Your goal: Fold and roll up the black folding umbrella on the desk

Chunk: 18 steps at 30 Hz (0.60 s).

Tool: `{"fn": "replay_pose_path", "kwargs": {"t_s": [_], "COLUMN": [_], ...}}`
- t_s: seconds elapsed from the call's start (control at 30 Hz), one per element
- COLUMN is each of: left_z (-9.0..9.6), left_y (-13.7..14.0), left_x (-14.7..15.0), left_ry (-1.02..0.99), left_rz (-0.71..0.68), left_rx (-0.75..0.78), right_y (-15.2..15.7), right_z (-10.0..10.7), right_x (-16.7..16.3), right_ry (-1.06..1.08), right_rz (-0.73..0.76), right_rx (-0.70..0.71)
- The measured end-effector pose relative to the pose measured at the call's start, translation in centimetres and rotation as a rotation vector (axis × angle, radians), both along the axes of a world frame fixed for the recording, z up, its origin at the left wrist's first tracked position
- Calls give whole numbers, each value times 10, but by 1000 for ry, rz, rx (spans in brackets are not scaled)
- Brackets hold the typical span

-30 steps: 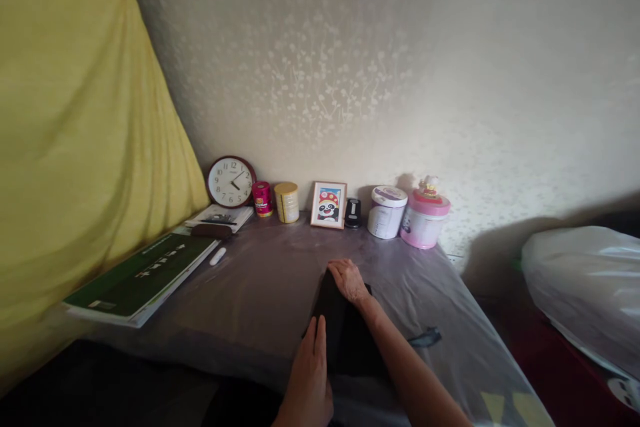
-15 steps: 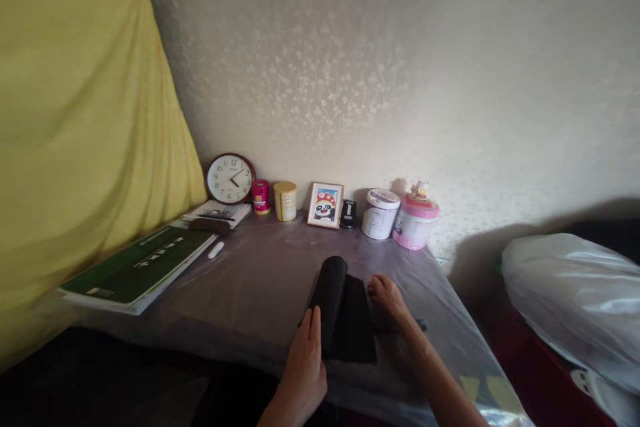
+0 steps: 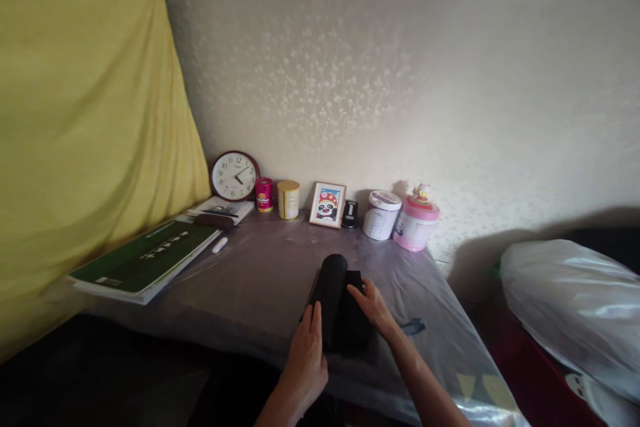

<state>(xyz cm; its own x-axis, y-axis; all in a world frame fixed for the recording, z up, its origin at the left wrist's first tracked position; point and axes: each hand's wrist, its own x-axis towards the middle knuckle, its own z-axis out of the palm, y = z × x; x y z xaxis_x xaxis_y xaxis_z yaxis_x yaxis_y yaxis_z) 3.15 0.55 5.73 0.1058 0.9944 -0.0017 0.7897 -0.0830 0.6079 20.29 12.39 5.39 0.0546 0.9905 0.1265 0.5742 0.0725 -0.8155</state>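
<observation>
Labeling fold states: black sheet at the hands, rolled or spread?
Partly rolled: the black sheet forms a thick roll at the left hand, with a flatter section beside it, touched by the right hand.

Black rolled sheet (image 3: 331, 287): matt, smooth, cloth-like; grey table cover (image 3: 255, 280): glossy plastic film, wrinkled; yellow hanging drape (image 3: 90, 100): soft matt cloth; pale patterned wall (image 3: 400, 53): papery, matt with shinier floral motifs; bulky whitish bag (image 3: 565, 293): thin, crinkled, glossy plastic; flat green rectangular book (image 3: 145, 257): paper pages, smooth cover; white cylindrical tub with purple-marked lid (image 3: 381, 219): smooth, plastic-looking.
</observation>
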Motion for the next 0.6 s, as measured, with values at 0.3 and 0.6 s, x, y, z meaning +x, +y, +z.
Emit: {"fn": "replay_pose_path", "kwargs": {"t_s": [0.3, 0.6], "left_z": [-4, 0], "left_y": [2, 1], "left_x": [0, -2], "left_ry": [-24, 30], "left_rz": [20, 19], "left_rx": [-6, -1], "right_y": [4, 1], "right_z": [8, 22], "right_x": [-42, -61], "right_ry": [54, 106], "right_rz": [21, 240], "right_rx": [23, -55]}}
